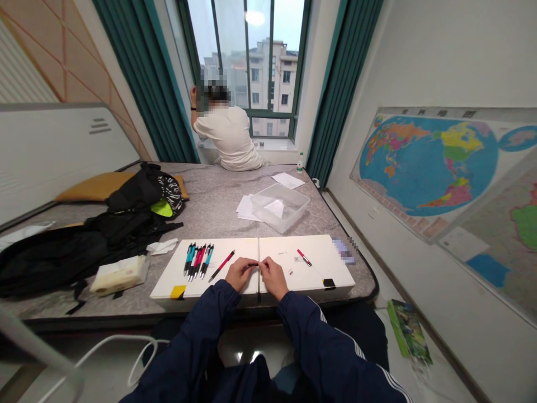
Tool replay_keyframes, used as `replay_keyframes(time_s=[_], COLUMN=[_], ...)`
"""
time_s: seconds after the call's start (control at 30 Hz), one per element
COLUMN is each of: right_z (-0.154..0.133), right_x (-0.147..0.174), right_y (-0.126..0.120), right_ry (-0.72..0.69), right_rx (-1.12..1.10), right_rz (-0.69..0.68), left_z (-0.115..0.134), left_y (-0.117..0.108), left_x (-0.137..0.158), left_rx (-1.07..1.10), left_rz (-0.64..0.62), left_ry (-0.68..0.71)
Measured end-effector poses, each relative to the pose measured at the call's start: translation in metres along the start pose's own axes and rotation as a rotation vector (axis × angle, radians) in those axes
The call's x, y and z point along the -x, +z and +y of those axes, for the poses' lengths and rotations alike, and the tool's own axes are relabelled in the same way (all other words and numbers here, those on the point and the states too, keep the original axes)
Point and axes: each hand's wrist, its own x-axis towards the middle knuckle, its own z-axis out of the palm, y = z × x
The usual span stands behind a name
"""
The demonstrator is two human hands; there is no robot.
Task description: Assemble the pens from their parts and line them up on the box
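Note:
My left hand is closed in a pinch around a thin dark pen part, held level over the seam between two white boxes. At its other end are the pinched fingertips of my right hand, which hide what they grip. On the left white box, a red and black pen lies slantwise beside my left hand. Farther left is a row of several blue, red and black pens. On the right white box lie a short red pen piece and a few tiny parts.
A clear plastic bin and papers stand beyond the boxes. To the left are a tissue pack and a black backpack. A bottle stands near a person in white at the window.

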Motion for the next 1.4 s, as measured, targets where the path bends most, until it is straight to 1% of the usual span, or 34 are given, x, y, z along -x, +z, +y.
replay_keyframes(time_s=[0.2, 0.27, 0.47, 0.53, 0.6, 0.77, 0.87, 1.03, 1.17, 1.27, 1.33, 1.4], right_z=[0.000, -0.001, -0.003, -0.004, -0.005, -0.006, -0.006, -0.003, 0.001, -0.001, -0.003, -0.005], right_x=[0.000, 0.000, -0.001, 0.000, 0.001, 0.003, 0.004, 0.001, 0.000, 0.001, 0.003, 0.005], right_y=[-0.001, -0.001, 0.001, 0.002, 0.002, -0.001, -0.003, -0.005, -0.007, -0.008, -0.008, -0.006], right_ry=[-0.008, -0.015, 0.000, -0.008, -0.018, -0.045, -0.063, -0.062, -0.042, -0.054, -0.065, -0.073], right_rx=[0.058, 0.074, 0.105, 0.122, 0.120, 0.053, 0.016, 0.015, 0.040, 0.074, 0.104, 0.145], right_rz=[0.000, 0.004, 0.003, 0.000, -0.009, -0.059, -0.086, -0.141, -0.195, -0.219, -0.203, -0.171], left_z=[-0.007, -0.006, -0.001, 0.001, 0.002, 0.004, 0.005, 0.004, 0.004, 0.006, 0.006, 0.004], left_y=[0.001, 0.001, 0.000, -0.003, -0.005, -0.008, -0.009, -0.011, -0.012, -0.015, -0.018, -0.019], left_x=[0.001, 0.001, 0.000, -0.001, -0.001, -0.005, -0.006, -0.006, -0.005, -0.006, -0.006, -0.006], left_rx=[0.065, 0.107, 0.454, 0.504, 0.498, 0.414, 0.387, 0.358, 0.426, 0.513, 0.557, 0.565], left_rz=[0.026, 0.041, 0.026, 0.022, 0.030, 0.100, 0.133, 0.120, 0.081, 0.032, 0.018, 0.032], left_ry=[-0.057, -0.096, -0.357, -0.422, -0.456, -0.502, -0.507, -0.479, -0.458, -0.483, -0.497, -0.505])
